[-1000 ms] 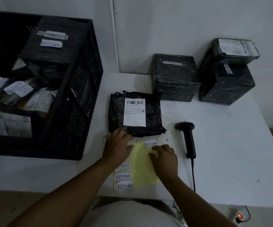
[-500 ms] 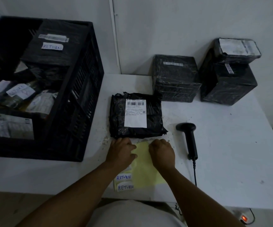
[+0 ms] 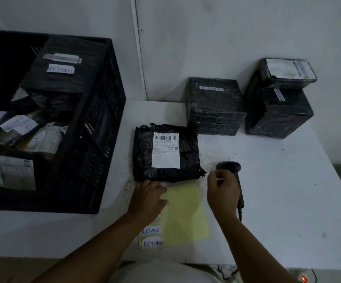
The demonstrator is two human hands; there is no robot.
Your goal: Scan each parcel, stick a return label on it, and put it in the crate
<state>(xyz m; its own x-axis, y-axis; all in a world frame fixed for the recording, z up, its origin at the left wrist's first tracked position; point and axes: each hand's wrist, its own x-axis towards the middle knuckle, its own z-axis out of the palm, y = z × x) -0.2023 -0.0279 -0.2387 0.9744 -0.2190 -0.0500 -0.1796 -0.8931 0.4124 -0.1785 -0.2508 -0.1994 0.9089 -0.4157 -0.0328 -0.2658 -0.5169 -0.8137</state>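
Your left hand (image 3: pixel 148 198) lies flat, pinning the yellow sheet (image 3: pixel 183 213); your right hand (image 3: pixel 222 193) pinches a peeled label (image 3: pixel 219 178), ready for the parcel (image 3: pixel 166 153).

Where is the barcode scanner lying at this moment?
In the head view the barcode scanner lies on the white table, right of the flat black parcel and yellow sheet, partly hidden behind the raised right hand.

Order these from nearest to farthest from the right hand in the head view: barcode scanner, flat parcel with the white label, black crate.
From the right hand:
1. Barcode scanner, directly behind it.
2. Flat parcel, to its left.
3. Black crate, far left.
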